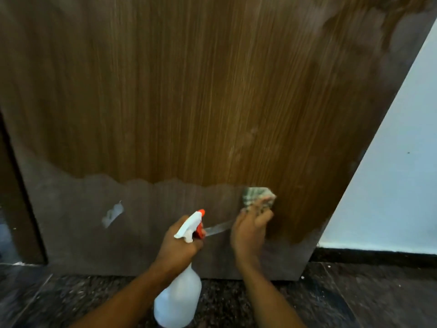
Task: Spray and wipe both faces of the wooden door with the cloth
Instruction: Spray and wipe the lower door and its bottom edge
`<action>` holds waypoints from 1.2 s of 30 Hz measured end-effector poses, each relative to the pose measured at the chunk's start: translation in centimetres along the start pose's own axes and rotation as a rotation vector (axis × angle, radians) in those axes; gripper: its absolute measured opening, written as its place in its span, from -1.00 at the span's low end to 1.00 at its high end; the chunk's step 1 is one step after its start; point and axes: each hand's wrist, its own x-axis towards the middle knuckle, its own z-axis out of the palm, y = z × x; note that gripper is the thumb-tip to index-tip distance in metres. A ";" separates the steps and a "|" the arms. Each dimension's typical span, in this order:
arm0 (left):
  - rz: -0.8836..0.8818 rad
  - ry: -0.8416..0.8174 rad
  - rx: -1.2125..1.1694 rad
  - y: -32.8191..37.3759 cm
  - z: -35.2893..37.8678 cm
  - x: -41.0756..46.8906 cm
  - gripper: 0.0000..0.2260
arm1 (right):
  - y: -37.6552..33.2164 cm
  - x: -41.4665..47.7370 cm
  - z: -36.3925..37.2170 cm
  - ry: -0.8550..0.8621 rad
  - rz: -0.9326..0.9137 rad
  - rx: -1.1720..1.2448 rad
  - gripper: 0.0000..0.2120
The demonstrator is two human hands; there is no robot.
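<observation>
The wooden door (pixel 189 91) fills the view; its middle is clean brown grain, while a dusty grey band runs along the bottom and edges. My right hand (pixel 250 229) presses a checked cloth (pixel 257 197) against the door low on the right, at the border of clean and dusty wood. My left hand (pixel 179 245) grips the neck of a translucent white spray bottle (pixel 179 297) with a white trigger head and orange nozzle (pixel 201 212), held just in front of the door's lower part.
A pale wall (pixel 390 174) with a dark skirting strip (pixel 378 255) stands right of the door. Dark speckled stone floor (pixel 331 299) runs below. A dark frame edge (pixel 14 185) lies at the left. White smears (pixel 113 214) mark the dusty band.
</observation>
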 end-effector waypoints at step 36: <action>-0.039 0.178 -0.114 -3.1 -12.9 -0.6 -0.60 | -5.0 -8.1 7.5 -0.078 -0.238 -0.362 -0.26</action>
